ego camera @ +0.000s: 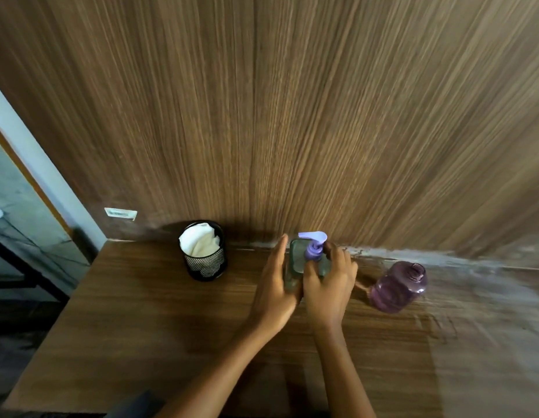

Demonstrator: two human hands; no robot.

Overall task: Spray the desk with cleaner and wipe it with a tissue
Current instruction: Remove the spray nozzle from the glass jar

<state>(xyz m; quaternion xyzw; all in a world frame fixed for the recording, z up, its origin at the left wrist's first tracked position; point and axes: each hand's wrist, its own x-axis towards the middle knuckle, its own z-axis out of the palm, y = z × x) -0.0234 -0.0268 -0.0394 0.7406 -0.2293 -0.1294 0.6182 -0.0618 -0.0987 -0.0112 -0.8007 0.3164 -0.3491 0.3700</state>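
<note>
A clear cleaner bottle (pixel 295 260) with a purple pump head (pixel 313 241) stands at the back of the wooden desk (pixel 147 321). My left hand (pixel 274 285) lies flat against the bottle's left side, fingers straight. My right hand (pixel 330 285) wraps the bottle's right side and front, just under the pump. White tissue (pixel 200 239) is stuffed in a black mesh cup (pixel 206 263), left of the bottle.
A purple translucent bottle (pixel 396 286) stands right of my hands near the wall. A wood-panelled wall (pixel 292 116) rises behind the desk. The desk's left edge drops to a dark floor area (pixel 27 267).
</note>
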